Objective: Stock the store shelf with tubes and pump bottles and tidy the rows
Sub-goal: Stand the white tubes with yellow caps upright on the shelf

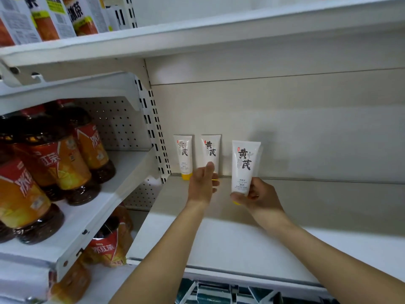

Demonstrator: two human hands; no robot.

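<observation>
Nearest the camera, two bare forearms reach up and forward over the white metal shelf board (230, 244). The right hand (259, 197) grips one white plastic tube with black calligraphy and a yellow cap (245, 166), fingers and thumb curled round its lower end; the tube is held above the shelf board, upright, long axis vertical, cap down and flat crimped end up, label facing the camera. The left hand (202, 182) has its fingers loosely extended, fingertips touching the lower part of the middle tube (210, 153); whether it pinches the tube I cannot tell.

Farther back, two identical tubes stand against the cream back panel (306, 128), both upright on their yellow caps: the middle tube, and just beside it to the left the leftmost tube (183, 155), next to the slotted upright post (154, 126). That makes three tubes in all.

In the left bay, dark tea bottles with red and orange labels (59, 154) crowd a white shelf, at least five in view there, with more on the shelf below. On the top shelf stand white and orange cartons (50, 16).
</observation>
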